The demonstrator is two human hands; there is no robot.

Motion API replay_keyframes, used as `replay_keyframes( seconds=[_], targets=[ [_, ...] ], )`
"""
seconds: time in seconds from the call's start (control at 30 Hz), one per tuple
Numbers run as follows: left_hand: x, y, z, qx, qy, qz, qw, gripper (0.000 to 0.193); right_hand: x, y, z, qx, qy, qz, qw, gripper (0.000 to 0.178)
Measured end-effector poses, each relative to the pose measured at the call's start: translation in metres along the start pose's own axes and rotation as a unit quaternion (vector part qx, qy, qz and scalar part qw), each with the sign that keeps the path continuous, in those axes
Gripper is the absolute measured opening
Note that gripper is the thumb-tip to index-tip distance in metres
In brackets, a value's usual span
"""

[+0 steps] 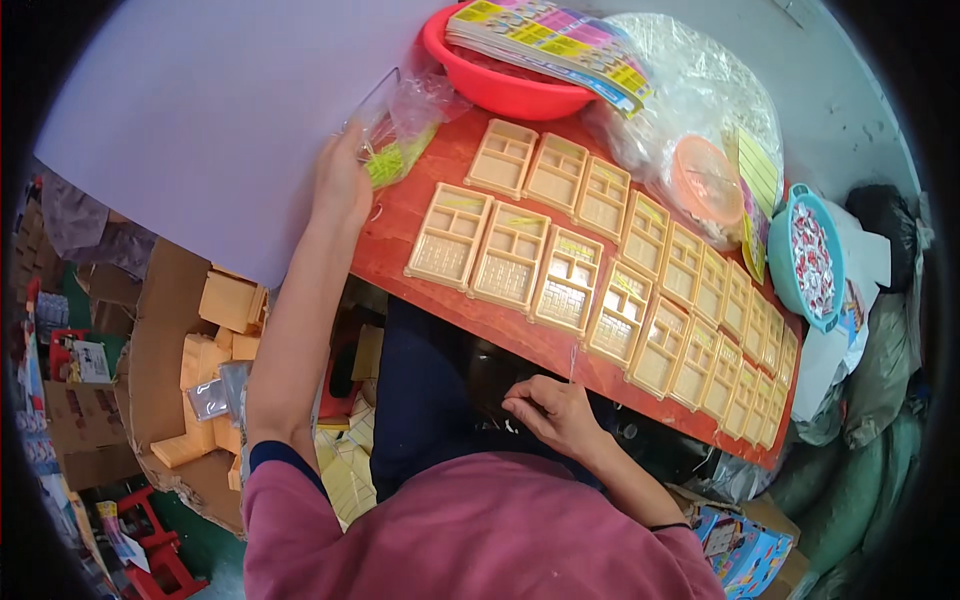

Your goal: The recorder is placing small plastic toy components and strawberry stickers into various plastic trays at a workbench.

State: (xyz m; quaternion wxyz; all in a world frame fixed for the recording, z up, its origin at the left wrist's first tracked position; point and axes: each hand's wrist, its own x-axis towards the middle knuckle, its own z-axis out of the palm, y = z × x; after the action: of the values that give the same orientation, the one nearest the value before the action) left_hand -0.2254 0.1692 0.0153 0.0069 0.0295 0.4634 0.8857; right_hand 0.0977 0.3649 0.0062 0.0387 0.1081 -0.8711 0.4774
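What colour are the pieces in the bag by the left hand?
Yellow-green pieces, clearest in the head view.

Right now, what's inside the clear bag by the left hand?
Thin yellow-green pieces show inside the clear bag beside the left hand. They're bunched together; anything beneath them is covered, so I can't see it.

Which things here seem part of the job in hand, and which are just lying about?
Likely part of the job:
- clear bag with yellow-green pieces, by the left hand
- sectioned trays, in two rows
- red table

Apparently just lying about:
- green sacks
- black bag
- blue printed box
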Motion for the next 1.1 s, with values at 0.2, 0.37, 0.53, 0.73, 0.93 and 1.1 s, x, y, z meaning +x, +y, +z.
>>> replay_keyframes(
  seconds=[0.2, 0.37, 0.53, 0.73, 0.93, 1.1],
  targets=[
    [-0.151, 0.059, 0.055, 0.010, -0.168, 0.317, 0.934, 0.035, -0.014, 0.004, 0.005, 0.023, -0.017, 0.025, 0.999, 0.012],
    [-0.239, 0.135, 0.088, -0.047, -0.458, 0.293, 0.838, 0.019, -0.013, -0.007, 0.017, 0.039, -0.039, -0.015, 0.998, 0.015],
    [-0.266, 0.136, 0.101, -0.134, -0.585, 0.350, 0.719, 0.038, -0.020, -0.008, 0.020, 0.030, -0.035, 0.002, 0.999, 0.016],
    [-0.249, 0.143, 0.112, -0.180, -0.626, 0.319, 0.689, 0.022, -0.018, -0.016, 0.007, 0.032, -0.032, 0.023, 0.999, 0.012],
    [-0.240, 0.148, 0.107, -0.193, -0.624, 0.298, 0.696, 0.017, 0.044, -0.020, -0.051, -0.059, 0.015, -0.034, 0.998, 0.011],
    [-0.241, 0.149, 0.102, -0.206, -0.612, 0.276, 0.712, 0.014, 0.115, 0.024, -0.083, -0.318, 0.072, -0.078, 0.942, 0.012]
  ],
)
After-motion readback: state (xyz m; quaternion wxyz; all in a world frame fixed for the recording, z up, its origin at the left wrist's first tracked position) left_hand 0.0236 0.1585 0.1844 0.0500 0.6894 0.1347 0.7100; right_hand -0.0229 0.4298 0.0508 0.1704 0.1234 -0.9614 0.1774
